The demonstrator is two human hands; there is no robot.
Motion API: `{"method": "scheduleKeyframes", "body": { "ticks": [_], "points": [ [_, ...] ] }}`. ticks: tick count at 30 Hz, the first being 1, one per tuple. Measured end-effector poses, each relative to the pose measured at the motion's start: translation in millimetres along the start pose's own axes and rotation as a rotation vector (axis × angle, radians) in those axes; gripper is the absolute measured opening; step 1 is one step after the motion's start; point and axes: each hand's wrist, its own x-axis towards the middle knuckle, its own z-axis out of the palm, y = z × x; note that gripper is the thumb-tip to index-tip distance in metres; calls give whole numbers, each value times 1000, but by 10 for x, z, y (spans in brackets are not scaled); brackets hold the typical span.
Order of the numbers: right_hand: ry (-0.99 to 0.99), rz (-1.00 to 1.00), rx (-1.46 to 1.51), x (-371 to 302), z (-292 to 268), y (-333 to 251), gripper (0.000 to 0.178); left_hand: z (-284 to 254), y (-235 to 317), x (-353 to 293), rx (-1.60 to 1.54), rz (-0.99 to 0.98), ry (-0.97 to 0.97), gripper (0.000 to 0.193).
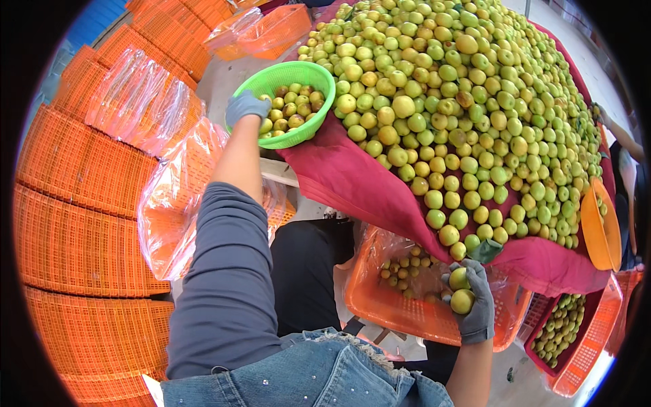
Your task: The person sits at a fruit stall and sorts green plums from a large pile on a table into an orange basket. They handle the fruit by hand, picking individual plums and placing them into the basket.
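Note:
My left hand (247, 108), in a grey glove, reaches over the left rim of a green mesh basket (325, 88). Its fingers are bent over the fruit inside and partly hidden, so I cannot tell whether they hold anything. The basket contains many brown-patched green jujubes (296, 121). My right hand (475, 298), also gloved in grey, is closed around at least two yellow-green jujubes (462, 301), above an orange crate (390, 315) lined with clear plastic. More jujubes (405, 271) lie in that crate. A green leaf (486, 251) sits just above my right hand.
A large heap of jujubes (434, 88) lies on dark red cloth (359, 180). Stacked orange crates (81, 237) line the left side. At right are an orange basin (600, 227), another crate of jujubes (559, 329) and another person's arm (624, 139).

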Motion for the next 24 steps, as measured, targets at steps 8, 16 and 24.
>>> {"method": "scheduleKeyframes", "body": {
  "ticks": [8,16,24],
  "points": [
    [-5,51,41,112,-32,-37,37,184,949,4,186,542,-398,45],
    [-126,3,-32,120,-122,-86,38,1108,-173,739,-1020,411,-468,44],
    [-486,24,115,-378,-323,-130,42,-738,1979,-2373,-1317,608,-765,20]
  ]
}}
